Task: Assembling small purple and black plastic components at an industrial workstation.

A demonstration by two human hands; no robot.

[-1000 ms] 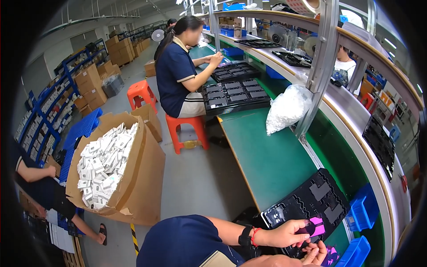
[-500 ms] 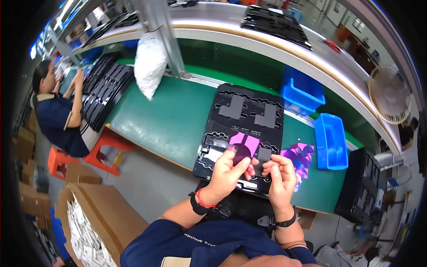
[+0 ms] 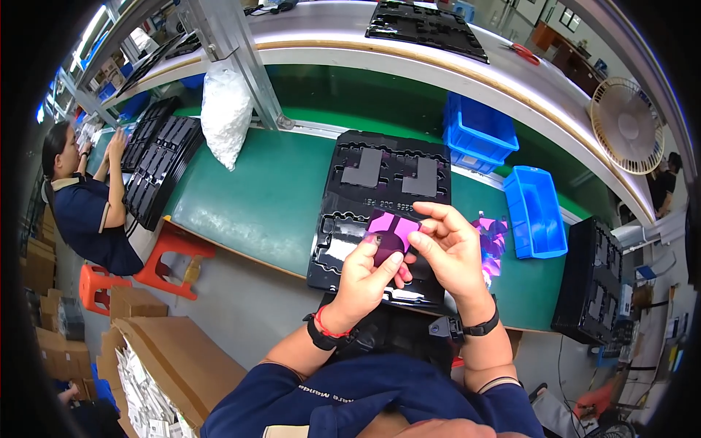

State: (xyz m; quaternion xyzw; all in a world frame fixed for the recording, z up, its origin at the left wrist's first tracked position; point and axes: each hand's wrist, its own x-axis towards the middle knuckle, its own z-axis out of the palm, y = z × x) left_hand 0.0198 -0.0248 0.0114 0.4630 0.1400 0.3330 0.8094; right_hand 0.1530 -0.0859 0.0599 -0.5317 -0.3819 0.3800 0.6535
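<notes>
My left hand grips a thin, shiny purple plate with dark bands across it, thumb in front. My right hand is closed at the plate's right edge, its thumb lying over that edge and the index finger curled above. Both hands are over the lower half of a black moulded tray on the green bench. Two grey, notched flat pieces, a left one and a right one, lie in the tray's upper pockets. My right hand hides the lower right pocket.
Purple film scraps lie right of the tray, beside a blue bin. More blue bins stand behind. Black trays are stacked at far right. A white bag hangs by the post. A co-worker sits at left.
My right hand has moved up and left onto the purple plate's edge. The left hand keeps its hold. The whole view has shifted slightly.
</notes>
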